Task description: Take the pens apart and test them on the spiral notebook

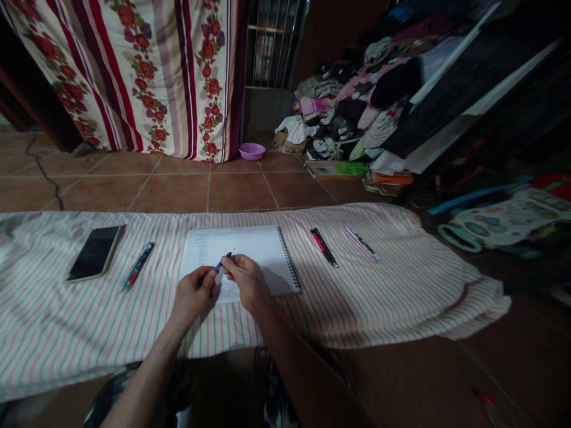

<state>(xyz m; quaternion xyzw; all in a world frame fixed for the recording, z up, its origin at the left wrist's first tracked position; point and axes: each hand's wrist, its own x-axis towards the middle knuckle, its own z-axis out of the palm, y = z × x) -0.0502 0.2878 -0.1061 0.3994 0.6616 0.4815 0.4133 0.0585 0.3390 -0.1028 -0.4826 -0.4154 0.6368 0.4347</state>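
From my remote seat I have both hands meeting over the notebook (254,245), which lies flat on the striped cloth (379,309) with its spiral edge to the right. The purple pen (218,266) is between them, above the page. My left hand (194,292) has a narrow grip on its purple barrel; my right hand (246,279) pinches the dark front part, and a thin tip pokes out beyond those fingers.

As for progress, I judge that the pen is picked up and secured at both ends. Whether its parts are joined or separated I cannot tell, as fingers cover the middle. Faint marks show down the page's left side, too small to read. The other pens lie out of hand: a dark patterned one (139,266) near the phone (96,252), a red-and-black one (324,246) just right of the notebook, and a pink-and-white one (360,244) beyond that.
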